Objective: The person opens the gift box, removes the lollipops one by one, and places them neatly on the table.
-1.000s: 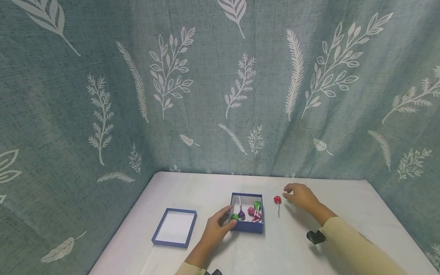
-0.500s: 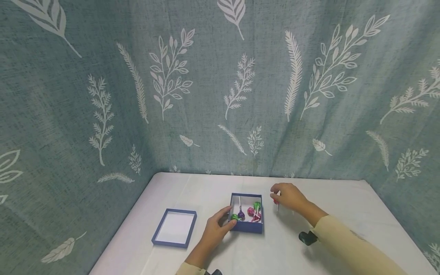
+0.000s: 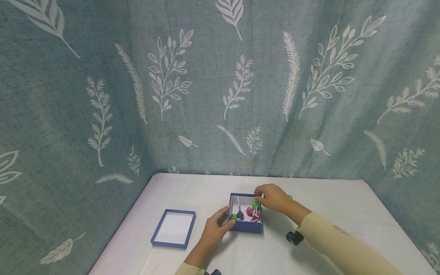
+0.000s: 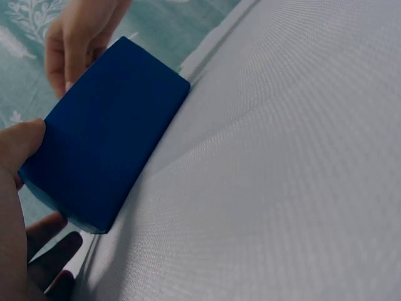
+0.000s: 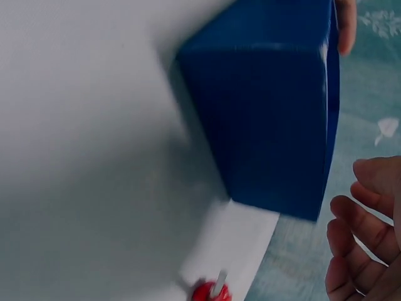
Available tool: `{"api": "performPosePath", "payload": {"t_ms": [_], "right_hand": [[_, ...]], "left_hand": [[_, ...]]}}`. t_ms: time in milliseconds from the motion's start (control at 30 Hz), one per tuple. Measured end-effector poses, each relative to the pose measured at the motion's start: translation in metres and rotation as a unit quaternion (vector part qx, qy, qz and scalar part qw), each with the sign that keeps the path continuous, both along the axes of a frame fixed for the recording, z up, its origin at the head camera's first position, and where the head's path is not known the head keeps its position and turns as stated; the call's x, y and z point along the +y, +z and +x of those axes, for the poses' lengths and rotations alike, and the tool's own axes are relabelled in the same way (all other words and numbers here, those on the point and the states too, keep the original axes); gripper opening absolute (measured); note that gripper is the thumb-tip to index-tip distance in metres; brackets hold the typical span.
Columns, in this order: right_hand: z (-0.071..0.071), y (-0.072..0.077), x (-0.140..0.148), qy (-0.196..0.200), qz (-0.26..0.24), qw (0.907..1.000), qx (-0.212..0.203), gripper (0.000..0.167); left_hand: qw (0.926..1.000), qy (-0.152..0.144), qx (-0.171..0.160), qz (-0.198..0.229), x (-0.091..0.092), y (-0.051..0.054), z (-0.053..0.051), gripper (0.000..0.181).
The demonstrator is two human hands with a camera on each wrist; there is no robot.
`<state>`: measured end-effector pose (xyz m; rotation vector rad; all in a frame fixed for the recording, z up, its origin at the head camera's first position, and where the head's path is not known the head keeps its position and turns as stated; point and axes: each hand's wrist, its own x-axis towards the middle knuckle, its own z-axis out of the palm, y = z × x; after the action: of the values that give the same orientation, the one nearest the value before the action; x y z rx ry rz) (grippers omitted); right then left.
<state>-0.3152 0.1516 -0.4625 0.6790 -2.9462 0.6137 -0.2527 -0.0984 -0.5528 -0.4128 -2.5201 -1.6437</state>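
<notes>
A blue open-topped box (image 3: 245,227) with a white inside holds several wrapped lollipops, among them a purple lollipop (image 3: 240,214) and a green lollipop (image 3: 256,205). My left hand (image 3: 214,232) grips its left side, thumb by the front corner and fingers along the side wall. At the far right corner, over the rim, is my right hand (image 3: 274,197). Its fingers (image 5: 354,219) are loosely bent in the right wrist view, and no lollipop shows between them. A red lollipop (image 5: 211,291) lies on the table beyond the box in that view; the right hand hides it in the head view.
A shallow blue lid (image 3: 173,228) with a white inside lies left of the box. Part of another green lollipop (image 3: 290,197) shows behind the right hand. A leaf-patterned curtain (image 3: 206,95) hangs beyond the white table (image 3: 199,183).
My right hand has moved left, passing over the red lollipop to the box's far right corner. The left hand, box and lid have stayed where they were.
</notes>
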Motion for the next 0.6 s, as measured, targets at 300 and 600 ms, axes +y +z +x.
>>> {"api": "performPosePath", "payload": {"t_ms": [300,600], "right_hand": [[0.005,-0.006,-0.031,0.035,0.022,0.9991,-0.009,0.020],[0.011,-0.013,-0.046,0.048,0.026,0.9984,-0.012,0.023]], "left_hand": [[1.0000,0.000,-0.005,-0.004,0.000,-0.001,-0.002,0.055],[1.0000,-0.002,0.006,-0.003,-0.001,-0.002,-0.001,0.055]]}}
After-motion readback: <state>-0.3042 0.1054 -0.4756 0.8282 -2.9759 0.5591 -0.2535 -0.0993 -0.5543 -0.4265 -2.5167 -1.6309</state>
